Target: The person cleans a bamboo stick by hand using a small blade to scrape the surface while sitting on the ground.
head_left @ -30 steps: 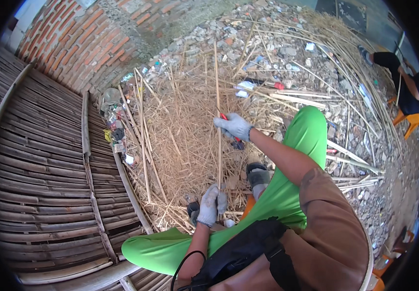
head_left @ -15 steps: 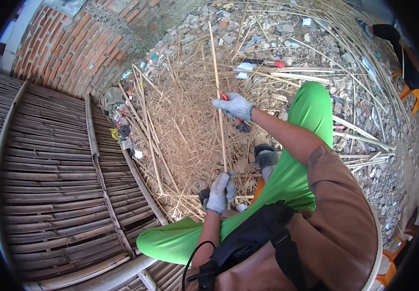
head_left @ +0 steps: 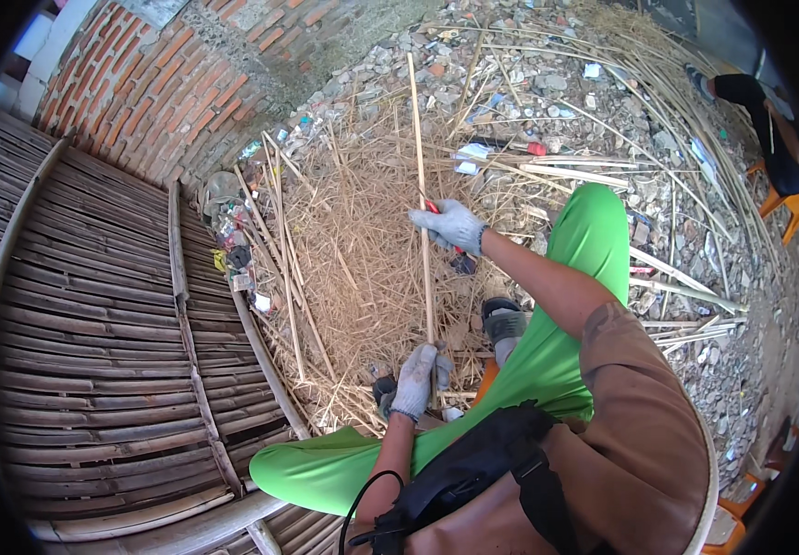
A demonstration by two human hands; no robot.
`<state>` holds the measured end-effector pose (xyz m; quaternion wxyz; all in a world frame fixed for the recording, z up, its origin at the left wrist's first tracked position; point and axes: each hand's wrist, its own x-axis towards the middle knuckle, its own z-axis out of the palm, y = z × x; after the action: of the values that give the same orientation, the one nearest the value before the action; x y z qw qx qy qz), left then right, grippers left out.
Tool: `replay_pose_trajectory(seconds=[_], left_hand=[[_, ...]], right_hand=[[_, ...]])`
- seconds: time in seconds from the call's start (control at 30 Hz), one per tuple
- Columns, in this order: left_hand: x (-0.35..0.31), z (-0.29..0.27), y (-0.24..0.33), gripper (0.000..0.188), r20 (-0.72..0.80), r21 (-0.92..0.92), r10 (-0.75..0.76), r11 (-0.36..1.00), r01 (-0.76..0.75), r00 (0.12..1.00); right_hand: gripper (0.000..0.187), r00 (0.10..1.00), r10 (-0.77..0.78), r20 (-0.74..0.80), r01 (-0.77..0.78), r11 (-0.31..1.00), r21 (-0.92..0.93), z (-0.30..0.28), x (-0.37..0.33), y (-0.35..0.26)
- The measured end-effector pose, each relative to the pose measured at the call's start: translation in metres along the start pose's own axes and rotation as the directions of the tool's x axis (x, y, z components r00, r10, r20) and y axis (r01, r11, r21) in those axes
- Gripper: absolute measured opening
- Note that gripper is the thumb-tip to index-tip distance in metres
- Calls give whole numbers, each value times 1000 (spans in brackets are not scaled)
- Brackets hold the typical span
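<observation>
Two gloved hands on one long bamboo stick [head_left: 425,268], head view. Left hand [head_left: 415,379] clamped around the stick's lower end, near the knees. Right hand [head_left: 450,225] higher up, closed on a red-handled tool [head_left: 433,207] pressed against the stick. Stick stands nearly upright over a pile of dry shavings [head_left: 362,268]. Bamboo slat panel [head_left: 94,351] lies to the left, brick wall [head_left: 168,83] behind.

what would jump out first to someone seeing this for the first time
The bright green trousers at centre right, then the long bamboo stick held upright between two gloved hands: left hand low, right hand higher. A heap of straw-like shavings lies beneath, with a woven bamboo panel at left.
</observation>
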<state>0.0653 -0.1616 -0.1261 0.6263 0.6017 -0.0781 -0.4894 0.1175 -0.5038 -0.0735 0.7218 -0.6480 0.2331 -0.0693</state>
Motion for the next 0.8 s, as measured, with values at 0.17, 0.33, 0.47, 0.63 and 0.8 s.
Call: replay_pose_trajectory(seconds=[0.17, 0.33, 0.47, 0.63, 0.8], left_hand=[[2, -4, -2, 52, 11, -21, 27, 999, -26, 1000], [-4, 2, 2, 57, 7, -16, 17, 1000, -17, 1000], [-7, 0, 17, 62, 57, -112, -48, 992, 54, 997], [-13, -4, 20, 59, 132, -214, -31, 975, 59, 991], [-19, 2, 22, 55, 292, -263, 63, 965, 17, 954]], right_hand=[[50, 1000, 13, -7, -14, 999, -29, 0, 5, 2], [50, 1000, 6, -6, -6, 1000, 10, -1, 0, 3], [49, 1000, 16, -12, -16, 1000, 14, -3, -5, -9], [49, 999, 16, -35, -16, 1000, -3, -7, 5, -5], [46, 997, -31, -73, 39, 993, 112, -12, -3, -18]])
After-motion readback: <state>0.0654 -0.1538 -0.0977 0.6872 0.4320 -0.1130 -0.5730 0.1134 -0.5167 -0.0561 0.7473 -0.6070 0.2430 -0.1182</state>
